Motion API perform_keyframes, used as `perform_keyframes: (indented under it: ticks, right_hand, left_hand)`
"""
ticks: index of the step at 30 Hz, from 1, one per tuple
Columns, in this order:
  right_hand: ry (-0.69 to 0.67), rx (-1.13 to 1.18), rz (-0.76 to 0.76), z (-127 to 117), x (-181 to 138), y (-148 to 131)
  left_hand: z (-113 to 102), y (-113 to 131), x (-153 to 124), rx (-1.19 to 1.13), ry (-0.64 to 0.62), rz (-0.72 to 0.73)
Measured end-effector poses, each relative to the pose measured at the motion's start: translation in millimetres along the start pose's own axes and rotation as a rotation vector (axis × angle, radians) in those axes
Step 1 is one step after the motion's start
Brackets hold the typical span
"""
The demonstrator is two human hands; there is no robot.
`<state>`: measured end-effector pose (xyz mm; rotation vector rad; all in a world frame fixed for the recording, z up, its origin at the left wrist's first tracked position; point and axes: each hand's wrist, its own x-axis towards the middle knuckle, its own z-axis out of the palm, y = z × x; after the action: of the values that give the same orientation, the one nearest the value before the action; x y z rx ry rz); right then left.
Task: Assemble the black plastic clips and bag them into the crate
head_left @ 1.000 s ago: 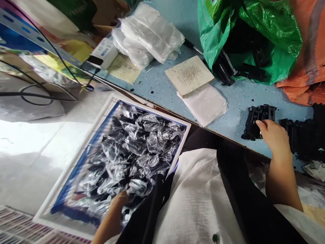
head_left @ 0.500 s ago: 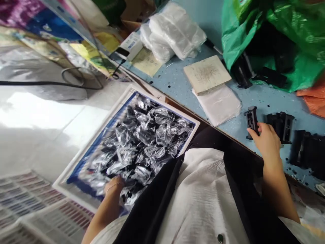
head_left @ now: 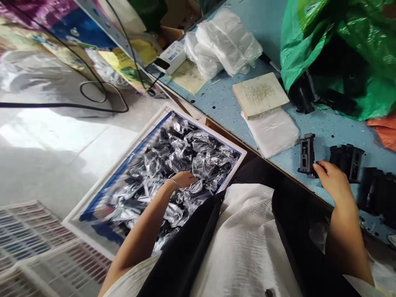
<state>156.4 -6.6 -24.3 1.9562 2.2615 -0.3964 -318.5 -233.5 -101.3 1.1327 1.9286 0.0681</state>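
My left hand lies over the plastic-bagged black parts in a blue-lined white crate. Its fingers stretch toward the right and touch the bags; the fingertips are partly lost among the wrapping. On the blue table, my right hand is beside a black plastic part with slots in its face. The thumb and forefinger are at the part's lower right edge, slightly apart and not wrapped around it. Just behind this hand stands a group of similar black parts.
A stack of clear bags lies under a worn square block. A green bag with black parts stands at the back right. White plastic bundles and a small box sit farther back. A cable hangs at left.
My left hand has moved right and away from me across the bagged parts. My right hand has let go of the black part and drawn slightly right; the part stands on the table.
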Motion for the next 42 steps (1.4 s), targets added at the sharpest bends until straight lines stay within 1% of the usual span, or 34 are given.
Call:
perform_keyframes:
  ticks: [1, 2, 4, 5, 6, 7, 8, 9, 10, 11, 13, 15, 17, 18, 20, 21, 23, 25, 27, 29, 32, 34, 36, 39, 42]
  right_hand:
    - [-0.003, 0.009, -0.009, 1, -2, -1]
    - [-0.005, 0.015, -0.019, 2, -4, -2]
    - [-0.010, 0.011, -0.034, 5, -8, -4]
    - [-0.012, 0.001, -0.035, 6, -10, -6]
    - [-0.012, -0.010, -0.033, 8, -12, -8]
    - [-0.008, -0.018, -0.030, 9, -13, -9]
    - [-0.004, -0.014, -0.031, 10, -14, -9]
    - [-0.005, 0.012, -0.032, 11, -14, -7]
    - [-0.017, 0.072, -0.027, 13, -14, -5]
    - [-0.040, 0.171, -0.009, 14, -13, -2]
    - [-0.087, 0.469, 0.066, 16, -13, 4]
    - [-0.104, 0.804, 0.124, 18, -14, 5]
    - [-0.131, 1.068, 0.098, 19, -17, -2]
    - [-0.170, 1.162, 0.064, 19, -19, -9]
    - [-0.290, 1.281, -0.001, 19, -20, -27]
    - [-0.351, 1.304, -0.022, 19, -20, -36]
    - [-0.441, 1.269, -0.045, 22, -17, -51]
    - [-0.460, 1.169, -0.050, 27, -13, -60]
    - [-0.444, 1.071, -0.062, 31, -10, -61]
    - [-0.421, 1.002, -0.098, 34, -8, -59]
    - [-0.374, 0.933, -0.122, 34, -7, -58]
    - [-0.349, 0.959, -0.089, 31, -6, -60]
    - [-0.340, 1.051, -0.061, 28, -6, -63]
    - [-0.375, 1.162, -0.096, 26, -7, -67]
    - [-0.453, 1.156, -0.096, 29, -5, -73]
  left_hand:
    - [1, 26, 13, -0.006, 0.029, 0.110]
    - [3, 58, 22, -0.014, 0.084, 0.258]
    - [10, 131, 36, -0.030, 0.280, 0.637]
    - [16, 169, 42, -0.009, 0.346, 0.762]
    - [22, 204, 48, 0.038, 0.400, 0.821]
    - [28, 235, 55, 0.099, 0.447, 0.819]
    - [32, 260, 63, 0.162, 0.455, 0.789]
    - [35, 278, 71, 0.210, 0.448, 0.757]
    - [36, 289, 81, 0.226, 0.435, 0.721]
    - [34, 295, 91, 0.205, 0.412, 0.694]
    - [24, 293, 110, 0.057, 0.345, 0.646]
    - [11, 283, 125, -0.175, 0.245, 0.585]
    - [0, 274, 136, -0.403, 0.123, 0.528]
    - [-2, 271, 140, -0.491, 0.081, 0.507]
    - [-4, 268, 144, -0.571, 0.060, 0.506]
    - [-3, 266, 145, -0.551, 0.088, 0.533]
    - [0, 263, 145, -0.420, 0.207, 0.631]
    - [3, 258, 144, -0.250, 0.324, 0.740]
    - [4, 252, 141, -0.136, 0.385, 0.814]
    - [4, 247, 138, -0.101, 0.384, 0.870]
    - [5, 242, 135, -0.127, 0.357, 0.946]
    - [7, 239, 135, -0.159, 0.339, 0.975]
    - [9, 235, 136, -0.200, 0.311, 0.975]
    - [11, 231, 140, -0.276, 0.256, 0.973]
    - [9, 228, 140, -0.306, 0.262, 0.955]
